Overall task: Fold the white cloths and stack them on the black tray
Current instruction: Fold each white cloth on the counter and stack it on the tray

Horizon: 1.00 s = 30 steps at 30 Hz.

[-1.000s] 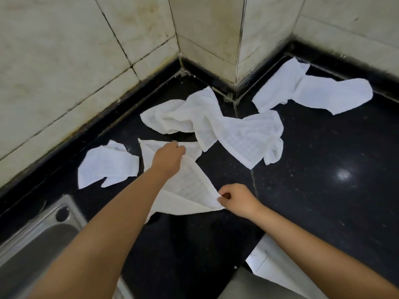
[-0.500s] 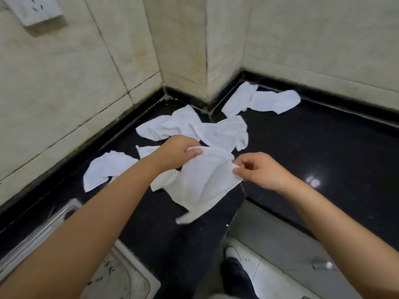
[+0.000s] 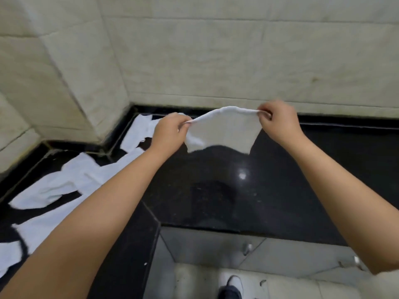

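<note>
A white cloth [image 3: 224, 130] hangs in the air above the black counter [image 3: 216, 190], stretched between both hands. My left hand [image 3: 168, 132] pinches its left top corner and my right hand [image 3: 278, 121] pinches its right top corner. Several other white cloths [image 3: 71, 180] lie crumpled on the counter at the left, partly hidden by my left forearm. One more crumpled cloth [image 3: 138, 132] lies in the corner by the wall. No black tray is in view.
Tiled walls [image 3: 216, 61] close the counter at the back and left. The counter's front edge [image 3: 237, 229] drops to cabinet doors with knobs [image 3: 247, 248]. A shoe [image 3: 232, 285] stands on the floor below.
Both hands lifted the cloth off the counter, carried it right and spread it wide between them. The view swung right, so the pile of cloths now sits at the left.
</note>
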{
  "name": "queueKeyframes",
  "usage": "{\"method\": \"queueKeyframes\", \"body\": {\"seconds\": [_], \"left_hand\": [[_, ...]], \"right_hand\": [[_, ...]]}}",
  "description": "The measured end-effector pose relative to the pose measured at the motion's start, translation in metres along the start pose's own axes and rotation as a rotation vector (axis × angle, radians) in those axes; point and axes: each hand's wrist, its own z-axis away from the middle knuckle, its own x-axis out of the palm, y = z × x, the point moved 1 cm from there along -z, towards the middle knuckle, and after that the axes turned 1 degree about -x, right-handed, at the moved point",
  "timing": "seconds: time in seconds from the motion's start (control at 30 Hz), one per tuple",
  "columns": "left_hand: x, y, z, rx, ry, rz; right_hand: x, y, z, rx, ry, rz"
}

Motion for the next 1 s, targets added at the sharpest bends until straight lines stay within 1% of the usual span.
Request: {"method": "queueKeyframes", "body": {"seconds": [0.07,0.1,0.17,0.23,0.37,0.47,0.53,0.6,0.63,0.7,0.8,0.87,0.93,1.0], "left_hand": [[0.022,-0.001,-0.001,0.076,-0.071,-0.038],[0.035,-0.007,0.003,0.125,-0.136,-0.072],[0.063,-0.023,0.017,0.194,-0.292,-0.139],[0.089,-0.036,0.039,0.178,-0.474,-0.195],[0.129,-0.049,0.077,0.042,-0.832,-0.252],[0.147,-0.051,0.094,-0.037,-1.071,-0.227],[0.154,-0.052,0.099,-0.083,-1.196,-0.185],[0.159,-0.053,0.097,-0.101,-1.271,-0.175],[0.162,-0.054,0.093,-0.105,-1.276,-0.185],[0.168,-0.055,0.079,-0.11,-1.204,-0.203],[0.177,-0.059,0.052,-0.138,-0.983,-0.221],[0.183,-0.063,0.036,-0.175,-0.872,-0.225],[0.191,-0.069,0.024,-0.204,-0.803,-0.234],[0.2,-0.075,0.017,-0.225,-0.781,-0.267]], "right_hand": [[-0.001,0.03,0.01,-0.069,0.015,0.009],[0.003,0.045,0.02,-0.119,-0.021,0.023],[0.02,0.073,0.046,-0.218,-0.191,0.054],[0.044,0.099,0.077,-0.247,-0.395,0.044],[0.081,0.132,0.133,-0.178,-0.777,-0.019],[0.092,0.146,0.152,-0.114,-1.003,-0.063],[0.091,0.153,0.149,-0.044,-1.109,-0.104],[0.091,0.158,0.141,0.009,-1.169,-0.148],[0.092,0.161,0.134,0.031,-1.172,-0.157],[0.097,0.166,0.119,0.068,-1.109,-0.151],[0.109,0.172,0.095,0.146,-0.91,-0.123],[0.118,0.174,0.082,0.235,-0.788,-0.109],[0.127,0.176,0.075,0.319,-0.718,-0.091],[0.138,0.177,0.072,0.376,-0.69,-0.047]]}}
